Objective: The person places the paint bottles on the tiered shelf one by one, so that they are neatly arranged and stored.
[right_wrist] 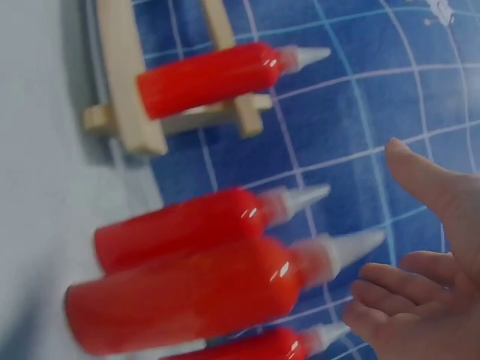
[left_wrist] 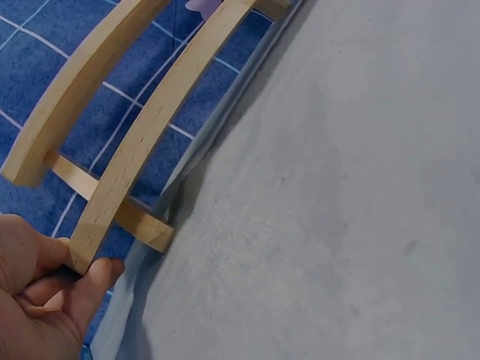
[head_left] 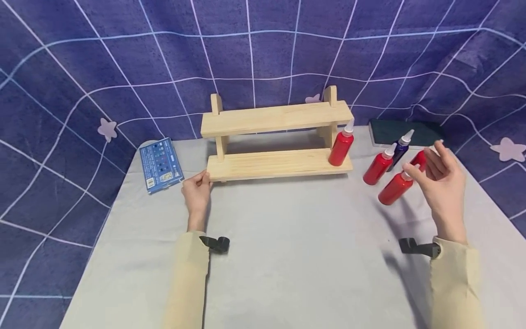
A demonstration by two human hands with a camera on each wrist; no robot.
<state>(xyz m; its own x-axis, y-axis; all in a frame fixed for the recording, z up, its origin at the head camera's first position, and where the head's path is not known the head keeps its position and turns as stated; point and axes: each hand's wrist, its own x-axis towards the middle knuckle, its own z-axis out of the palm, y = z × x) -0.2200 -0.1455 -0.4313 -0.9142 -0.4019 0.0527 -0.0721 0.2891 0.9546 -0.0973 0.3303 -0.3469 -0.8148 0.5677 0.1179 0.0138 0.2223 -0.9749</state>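
My left hand pinches the left end of the lower board of a two-tier wooden shelf; the left wrist view shows thumb and fingers on the board's end. On the right end of that board stands a red squeeze bottle with a white nozzle. My right hand is raised beside more bottles, thumb and fingers spread apart with nothing between them. Nearest to it is a red bottle; another red bottle and a dark blue one stand behind. One more red bottle is partly hidden by the hand.
A blue printed box lies left of the shelf. At the back right lies a dark green flat book-like item, behind the bottles. A blue gridded cloth hangs behind the white-covered table.
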